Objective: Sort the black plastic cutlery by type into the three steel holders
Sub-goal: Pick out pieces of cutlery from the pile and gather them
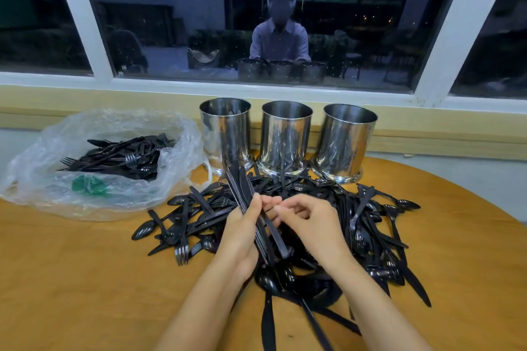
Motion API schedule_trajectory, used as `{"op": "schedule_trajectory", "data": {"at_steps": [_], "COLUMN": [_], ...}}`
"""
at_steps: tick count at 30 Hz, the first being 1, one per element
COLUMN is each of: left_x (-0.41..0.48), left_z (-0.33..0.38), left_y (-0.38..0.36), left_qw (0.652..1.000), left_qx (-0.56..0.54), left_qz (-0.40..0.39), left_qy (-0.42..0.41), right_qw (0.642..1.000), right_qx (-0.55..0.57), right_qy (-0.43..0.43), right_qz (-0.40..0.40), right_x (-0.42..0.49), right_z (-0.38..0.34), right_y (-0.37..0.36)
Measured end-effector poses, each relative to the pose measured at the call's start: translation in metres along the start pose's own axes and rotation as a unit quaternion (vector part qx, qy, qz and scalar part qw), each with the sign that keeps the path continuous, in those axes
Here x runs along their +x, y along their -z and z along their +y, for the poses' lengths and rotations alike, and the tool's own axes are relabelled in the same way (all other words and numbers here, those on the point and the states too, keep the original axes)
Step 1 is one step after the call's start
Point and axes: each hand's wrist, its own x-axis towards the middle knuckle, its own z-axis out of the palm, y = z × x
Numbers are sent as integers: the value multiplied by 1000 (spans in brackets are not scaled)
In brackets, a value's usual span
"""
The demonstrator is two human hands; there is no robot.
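A big heap of black plastic cutlery (pixel 370 231), with spoons, forks and knives mixed, covers the middle of the table. Behind it stand three steel holders in a row: left (pixel 226 134), middle (pixel 286 137), right (pixel 346 141). My left hand (pixel 242 232) grips a bundle of black knives (pixel 242 182), blades pointing up and away toward the left holder. My right hand (pixel 310 221) is just right of the bundle, fingers curled, its fingertips meeting the bundle and my left fingers. What the holders contain is hidden.
A clear plastic bag (pixel 94 179) with more black cutlery and a green scrap lies at the left. The round wooden table (pixel 85 279) ends at a curved edge on the right. A yellow sill and dark window stand behind the holders.
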Motion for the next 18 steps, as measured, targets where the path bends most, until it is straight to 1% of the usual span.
{"op": "schedule_trajectory", "data": {"at_steps": [2, 3, 5, 8, 9, 13, 16, 18], "left_x": [0, -1, -5, -10, -10, -10, -12, -14], "left_z": [-2, -3, -4, -2, -1, 0, 3, 6], "left_y": [-3, -5, -9, -11, -11, -8, -7, -6], "left_qw": [1000, 998, 991, 970, 964, 950, 946, 943], "left_qx": [23, 51, 114, 194, 206, 235, 218, 196], "left_qz": [-8, -22, -64, -127, -144, -181, -214, -236], "left_qy": [6, 14, 37, 72, 81, 94, 111, 130], "right_qw": [999, 999, 999, 997, 996, 988, 976, 979], "right_qx": [6, 17, 41, -3, 2, 74, 155, 147], "right_qy": [3, -1, -24, -52, -61, -85, -93, -83], "right_qz": [34, 33, -2, -55, -68, -107, -119, -117], "right_x": [10, 14, 21, 29, 32, 34, 32, 32], "right_z": [-1, -3, -6, -11, -12, -12, -14, -13], "right_y": [6, 7, 9, 14, 16, 18, 16, 16]}}
